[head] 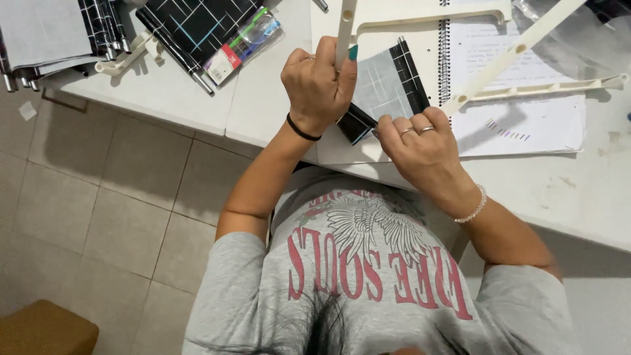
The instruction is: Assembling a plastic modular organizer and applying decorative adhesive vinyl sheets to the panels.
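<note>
Left hand (320,85) hides cream bar (345,29) btm; top cropped.

You are looking down on a white, smooth-topped table (197,98) whose surface shows faint smudges on its right side. Below it lies a floor of pale beige square tiles (98,217) with thin grey joints. A brown padded stool (39,329) sits in the lower left corner. Light is even, casting soft shadows.

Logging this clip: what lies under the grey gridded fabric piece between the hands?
The fabric piece lies on a white sheet, beside a spiral notebook. The right hand covers its lower edge; what lies under there is hidden.
</note>
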